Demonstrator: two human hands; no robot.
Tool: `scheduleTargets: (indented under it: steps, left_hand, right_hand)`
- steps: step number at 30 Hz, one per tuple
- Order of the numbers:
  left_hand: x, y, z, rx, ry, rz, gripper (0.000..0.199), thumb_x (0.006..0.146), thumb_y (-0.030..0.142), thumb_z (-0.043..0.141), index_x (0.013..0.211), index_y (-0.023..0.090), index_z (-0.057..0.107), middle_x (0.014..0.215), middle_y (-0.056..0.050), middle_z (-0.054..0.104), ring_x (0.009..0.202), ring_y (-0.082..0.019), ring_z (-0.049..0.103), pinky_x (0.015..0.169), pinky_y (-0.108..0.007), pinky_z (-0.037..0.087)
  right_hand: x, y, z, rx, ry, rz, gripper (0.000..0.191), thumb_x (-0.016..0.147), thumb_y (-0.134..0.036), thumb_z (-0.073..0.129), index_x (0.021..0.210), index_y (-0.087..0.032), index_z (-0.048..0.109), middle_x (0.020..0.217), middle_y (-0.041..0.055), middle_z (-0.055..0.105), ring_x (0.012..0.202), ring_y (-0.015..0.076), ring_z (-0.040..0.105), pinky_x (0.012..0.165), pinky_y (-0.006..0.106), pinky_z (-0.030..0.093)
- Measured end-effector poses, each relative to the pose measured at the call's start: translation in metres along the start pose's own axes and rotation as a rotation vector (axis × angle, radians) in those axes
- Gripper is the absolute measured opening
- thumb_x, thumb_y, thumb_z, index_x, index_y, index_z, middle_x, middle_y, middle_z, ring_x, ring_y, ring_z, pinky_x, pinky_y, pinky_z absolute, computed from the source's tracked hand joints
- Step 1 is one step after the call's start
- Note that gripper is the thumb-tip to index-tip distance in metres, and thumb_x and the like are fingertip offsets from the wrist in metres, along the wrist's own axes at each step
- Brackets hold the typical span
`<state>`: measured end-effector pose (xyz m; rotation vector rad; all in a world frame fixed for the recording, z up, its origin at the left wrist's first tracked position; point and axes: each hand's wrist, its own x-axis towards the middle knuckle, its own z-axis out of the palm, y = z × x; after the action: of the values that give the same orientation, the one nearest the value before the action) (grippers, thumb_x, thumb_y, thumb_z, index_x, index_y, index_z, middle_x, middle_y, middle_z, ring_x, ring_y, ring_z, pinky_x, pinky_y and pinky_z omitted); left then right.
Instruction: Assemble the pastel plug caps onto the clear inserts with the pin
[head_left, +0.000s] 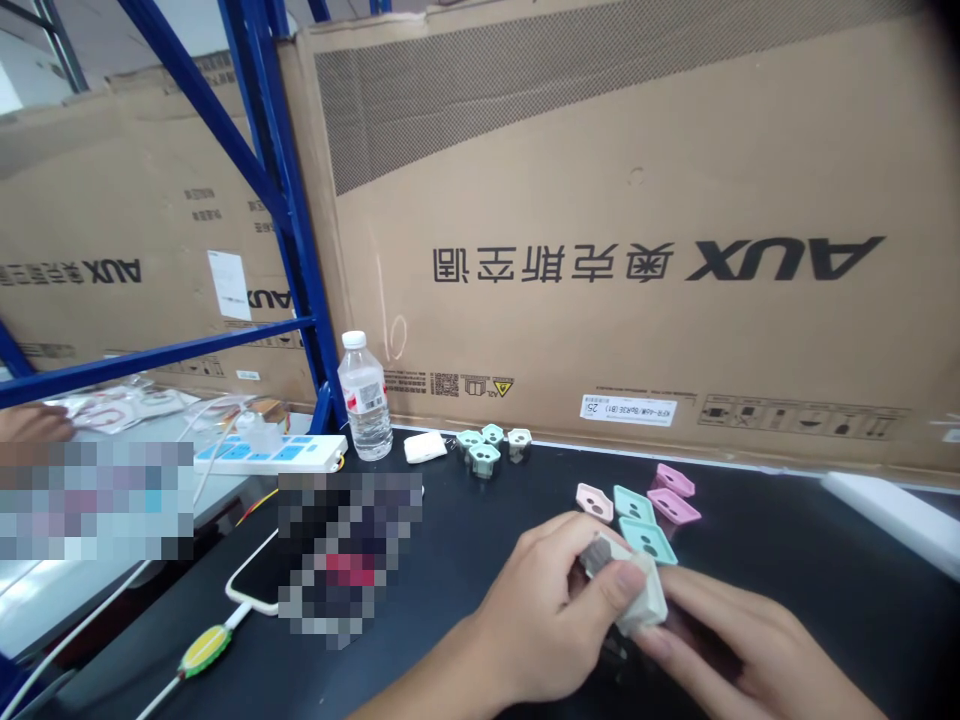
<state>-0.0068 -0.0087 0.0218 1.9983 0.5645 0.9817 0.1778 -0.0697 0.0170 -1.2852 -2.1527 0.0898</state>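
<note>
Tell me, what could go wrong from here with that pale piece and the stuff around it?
The pale piece might slip between the left hand and right hand and drop onto the table.

The nearest teal part lies just beyond the fingers, so it could get nudged.

The bottle stands near the power strip; a knock might tip it that way, though its cap is on.

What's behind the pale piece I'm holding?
Beyond the pale piece in your left hand and right hand, two teal pieces, one light pink piece and two brighter pink pieces lie on the black table. What your hands cover is hidden.
</note>
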Motion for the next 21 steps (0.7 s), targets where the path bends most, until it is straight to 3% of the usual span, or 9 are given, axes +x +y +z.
scheduleTargets:
  steps: [6, 11, 15, 21]
  left_hand:
    - [0.001, -0.008, 0.005, -0.104, 0.003, -0.108, 0.034, 0.092, 0.046, 0.051, 0.086, 0.014, 0.061, 0.079, -0.002, 0.058, 0.071, -0.012, 0.052, 0.066, -0.024, 0.04]
    - [0.0, -0.005, 0.002, -0.095, 0.018, -0.072, 0.03, 0.093, 0.042, 0.053, 0.099, 0.016, 0.067, 0.096, -0.005, 0.059, 0.084, -0.015, 0.057, 0.074, -0.025, 0.045]
    - [0.0, -0.004, 0.002, -0.281, -0.022, -0.065, 0.028, 0.093, 0.035, 0.055, 0.115, 0.019, 0.063, 0.108, -0.006, 0.064, 0.099, -0.018, 0.061, 0.085, -0.026, 0.047]
    - [0.001, -0.008, 0.007, -0.355, 0.055, -0.125, 0.028, 0.094, 0.038, 0.053, 0.101, 0.014, 0.065, 0.086, -0.004, 0.066, 0.078, -0.013, 0.059, 0.072, -0.022, 0.047]
  right_hand:
    - [0.0, -0.004, -0.002, 0.051, -0.003, 0.069, 0.021, 0.09, -0.035, 0.058, 0.077, -0.022, 0.067, 0.06, -0.0003, 0.063, 0.054, 0.0153, 0.061, 0.052, 0.021, 0.052]
    - [0.0, -0.009, -0.004, 0.125, -0.012, 0.13, 0.024, 0.094, -0.034, 0.053, 0.081, -0.02, 0.066, 0.065, 0.001, 0.065, 0.057, 0.0141, 0.06, 0.056, 0.021, 0.051]
    - [-0.001, -0.01, -0.006, 0.196, -0.022, 0.208, 0.03, 0.097, -0.035, 0.046, 0.077, -0.019, 0.062, 0.064, 0.0003, 0.062, 0.063, 0.015, 0.061, 0.062, 0.023, 0.05]
    - [-0.002, -0.007, -0.004, 0.186, -0.104, 0.242, 0.031, 0.098, -0.039, 0.042, 0.079, -0.02, 0.057, 0.066, -0.0011, 0.056, 0.064, 0.0151, 0.058, 0.062, 0.024, 0.047]
